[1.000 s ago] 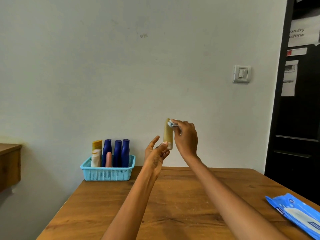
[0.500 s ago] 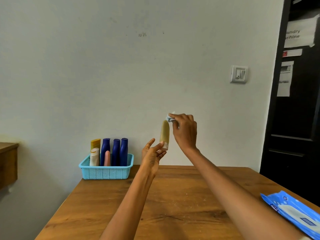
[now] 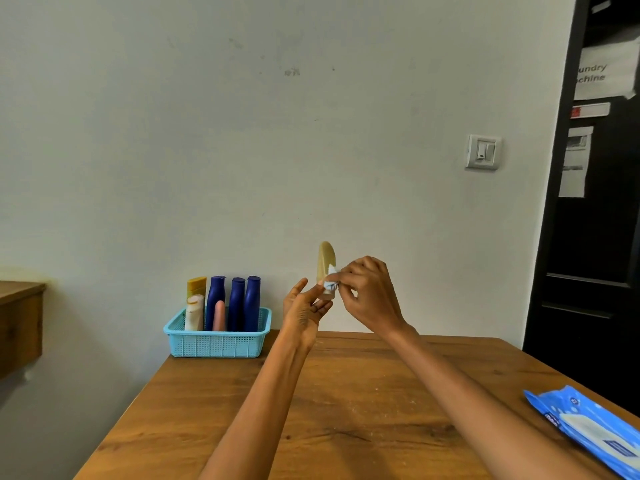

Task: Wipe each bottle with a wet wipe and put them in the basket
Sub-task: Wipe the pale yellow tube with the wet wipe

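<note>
A tan bottle point(image 3: 325, 263), smooth plastic with a rounded top, stands upright in the air above the far middle of the counter point(image 3: 346, 410). The left hand point(image 3: 303, 311) holds it from below: its fingers point(image 3: 320, 289) pinch the pale cap end, the index finger pointing up and free. The right hand point(image 3: 367, 296) presses a crumpled white wipe point(image 3: 331, 277) against the bottle's lower half, its fingers curled round the wipe. The cap itself is mostly hidden behind wipe and fingertips.

At the far left corner of the counter sits a light blue basket point(image 3: 216, 342), plastic with a perforated grid wall and a rolled rim. Upright in it are three dark blue bottles point(image 3: 237, 303) with narrow waists, a yellow bottle point(image 3: 196, 287) at the far left, a white tube point(image 3: 194, 313) with an orange mark, and a slim pink bottle point(image 3: 219, 315). Their lower parts are hidden by the basket wall.

The counter is wood, warm brown with dark grain streaks and a few pale specks. At its near right edge lies a blue soft pack point(image 3: 588, 431) with a white flap, cut off by the frame.

Behind is a plain pale wall point(image 3: 242, 150) with faint scuffs and a white switch point(image 3: 483, 152). At right a black door point(image 3: 599, 237) carries taped paper notices, the print only partly readable. A wooden ledge point(image 3: 20, 323) juts in at far left, cut off.
</note>
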